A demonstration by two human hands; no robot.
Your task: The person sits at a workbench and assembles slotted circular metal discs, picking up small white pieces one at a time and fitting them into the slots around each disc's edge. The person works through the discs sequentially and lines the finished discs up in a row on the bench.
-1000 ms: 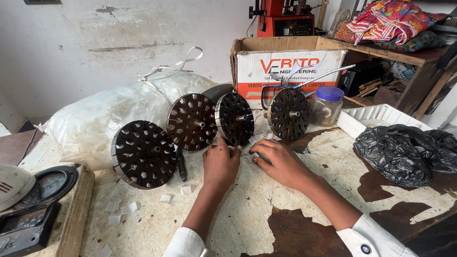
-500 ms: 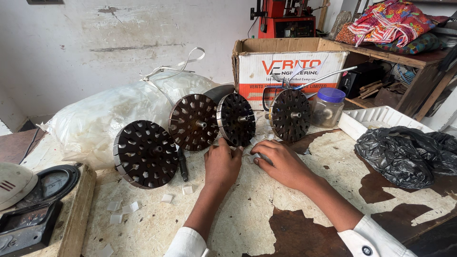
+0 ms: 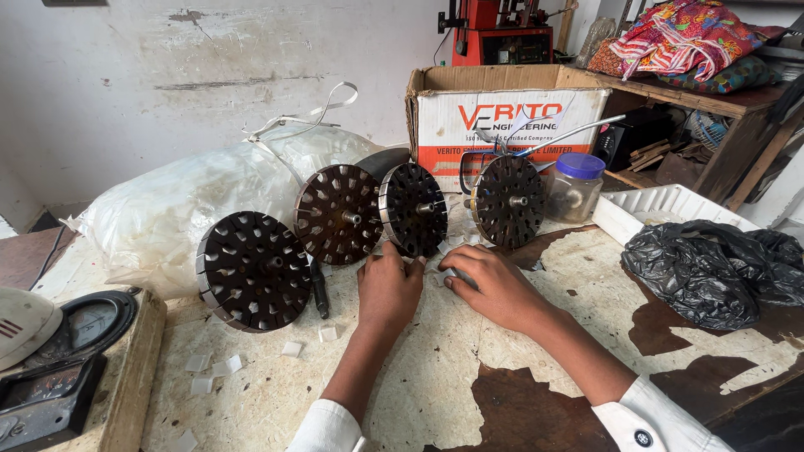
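Very little has shifted over the last second. The left hand (image 3: 388,289) has slid a touch to the right along the table (image 3: 469,335), so its fingers now sit right under the third slotted disc (image 3: 414,209) rather than between the second and third. The right hand (image 3: 490,285) has drawn in a little closer to the left one, its fingers curled down over the small white scraps (image 3: 448,272) lying on the table; a second ago they were slightly more raised, pinching something small. The head camera has also drifted slightly, nudging the whole row of discs rightward in view.
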